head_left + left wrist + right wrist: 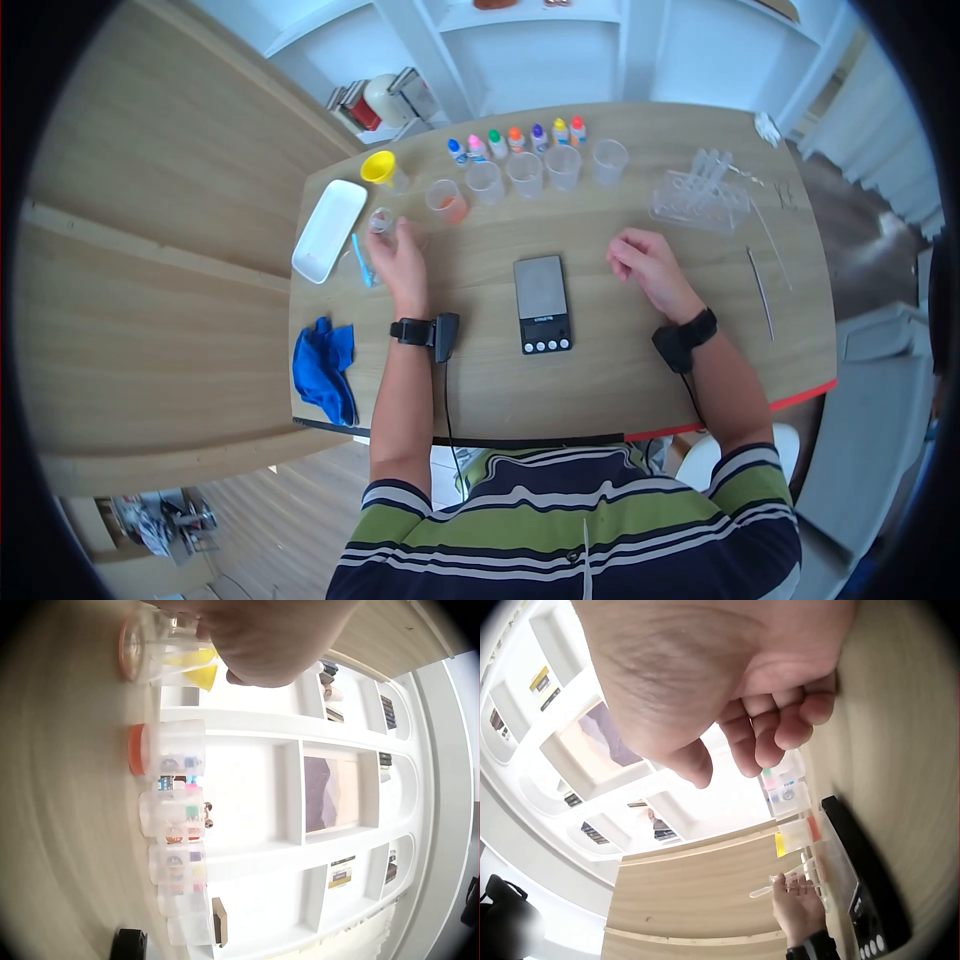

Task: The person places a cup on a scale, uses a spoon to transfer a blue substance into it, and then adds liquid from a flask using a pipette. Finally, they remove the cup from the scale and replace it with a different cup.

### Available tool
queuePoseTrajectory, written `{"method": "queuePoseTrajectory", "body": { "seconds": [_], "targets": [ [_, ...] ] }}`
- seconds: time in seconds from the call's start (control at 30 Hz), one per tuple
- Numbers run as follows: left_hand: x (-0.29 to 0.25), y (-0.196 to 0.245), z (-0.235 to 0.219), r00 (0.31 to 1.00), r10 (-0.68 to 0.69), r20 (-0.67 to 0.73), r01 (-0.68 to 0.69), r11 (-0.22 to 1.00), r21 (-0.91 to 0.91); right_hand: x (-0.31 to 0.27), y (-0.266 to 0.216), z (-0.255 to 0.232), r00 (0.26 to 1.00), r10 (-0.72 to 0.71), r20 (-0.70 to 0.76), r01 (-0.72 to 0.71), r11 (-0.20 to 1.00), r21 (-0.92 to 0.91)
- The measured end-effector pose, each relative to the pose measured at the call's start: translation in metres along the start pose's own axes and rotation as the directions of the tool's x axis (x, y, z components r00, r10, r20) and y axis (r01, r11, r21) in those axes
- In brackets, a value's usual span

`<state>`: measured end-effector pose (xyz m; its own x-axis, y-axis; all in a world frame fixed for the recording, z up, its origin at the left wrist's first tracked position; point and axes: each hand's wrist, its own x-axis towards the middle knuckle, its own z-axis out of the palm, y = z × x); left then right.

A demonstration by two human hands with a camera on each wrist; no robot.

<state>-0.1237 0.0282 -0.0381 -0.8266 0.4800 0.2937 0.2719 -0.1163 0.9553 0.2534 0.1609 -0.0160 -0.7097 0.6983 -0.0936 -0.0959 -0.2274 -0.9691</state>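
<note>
My left hand [398, 262] grips a clear glass vessel [154, 649] near the table's left side, with the fingers partly hidden in the head view. A pale orange tint shows at the vessel's base. Just left of that hand lies a light blue stick-like tool [361, 262]. A plastic cup [446, 203] with orange liquid stands beyond it to the right. My right hand [650, 268] rests with loosely curled fingers and holds nothing, to the right of a black pocket scale [542, 300]. The scale's grey plate is bare.
Several clear cups [525, 175] stand at the back before small colored bottles [497, 143]. A yellow-topped cup [379, 168], white tray [330, 230] and blue cloth [323, 372] are at left. A test tube rack [700, 205] and metal rod [761, 294] are at right.
</note>
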Motion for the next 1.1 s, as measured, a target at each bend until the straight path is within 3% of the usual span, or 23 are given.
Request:
{"method": "queuePoseTrajectory", "body": {
  "seconds": [0.17, 0.33, 0.6, 0.7, 0.8, 0.9, 1.1],
  "targets": [
    [0.005, -0.009, -0.008, 0.999, -0.036, 0.003, 0.036, 0.998, 0.055, 0.002, 0.0, 0.0, 0.999, 0.03, -0.014, -0.03, 0.999, -0.023],
    [-0.031, 0.045, 0.001, 0.997, -0.039, 0.07, 0.04, 0.999, -0.01, 0.003, -0.001, -0.001, 0.998, 0.051, -0.025, -0.051, 0.998, -0.035],
    [-0.088, 0.09, 0.023, 0.924, -0.035, 0.381, 0.047, 0.999, -0.021, 0.002, -0.004, 0.0, 1.0, 0.017, 0.007, -0.017, 0.997, -0.072],
    [-0.097, 0.092, 0.032, 0.884, -0.005, 0.468, 0.001, 1.0, 0.01, 0.003, -0.004, 0.001, 1.0, 0.015, 0.002, -0.015, 0.998, -0.061],
    [-0.107, 0.097, 0.042, 0.869, -0.056, 0.491, 0.07, 0.997, -0.01, 0.003, -0.002, 0.0, 1.0, 0.007, 0.008, -0.007, 0.998, -0.065],
    [-0.11, 0.088, 0.047, 0.859, -0.013, 0.512, 0.009, 1.0, 0.011, 0.003, -0.003, 0.0, 1.0, 0.018, 0.004, -0.017, 0.998, -0.068],
    [-0.115, 0.083, 0.05, 0.849, -0.033, 0.527, 0.029, 0.999, 0.017, 0.003, -0.004, 0.001, 1.0, 0.02, 0.009, -0.019, 0.998, -0.065]
  ]
}}
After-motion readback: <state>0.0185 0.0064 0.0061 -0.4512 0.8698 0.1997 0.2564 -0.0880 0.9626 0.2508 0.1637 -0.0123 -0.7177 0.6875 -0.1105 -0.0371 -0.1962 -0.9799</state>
